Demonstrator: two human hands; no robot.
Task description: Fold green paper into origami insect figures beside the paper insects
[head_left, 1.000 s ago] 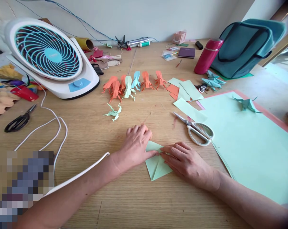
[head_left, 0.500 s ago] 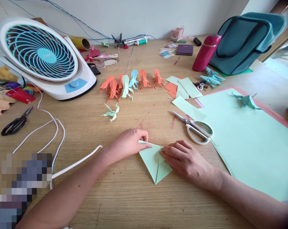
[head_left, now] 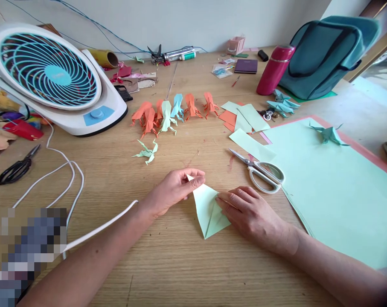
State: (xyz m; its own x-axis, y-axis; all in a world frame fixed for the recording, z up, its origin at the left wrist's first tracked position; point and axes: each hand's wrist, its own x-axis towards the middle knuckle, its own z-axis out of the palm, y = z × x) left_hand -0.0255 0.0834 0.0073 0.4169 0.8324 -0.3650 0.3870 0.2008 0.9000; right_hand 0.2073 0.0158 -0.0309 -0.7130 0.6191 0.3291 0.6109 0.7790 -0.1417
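A light green paper piece [head_left: 207, 212], partly folded with a centre crease, lies on the wooden table [head_left: 167, 264] in front of me. My left hand [head_left: 174, 189] pinches its upper left corner and lifts that flap off the table. My right hand [head_left: 248, 215] lies flat on the paper's right side, fingers together, pressing it down. White-handled scissors [head_left: 263, 172] lie just beyond my right hand.
A stack of large green sheets [head_left: 334, 192] fills the right. Several orange, green and blue folded figures [head_left: 167, 113] stand mid-table, one small green figure [head_left: 146, 152] nearer. A white fan [head_left: 55, 81], its cord [head_left: 68, 179], black scissors [head_left: 16, 168], a red bottle [head_left: 274, 70] and a teal bag [head_left: 327, 53] ring the area.
My left hand went from pressing the paper flat to pinching its upper corner and raising the flap. The paper has turned slightly. My right hand stayed in place.
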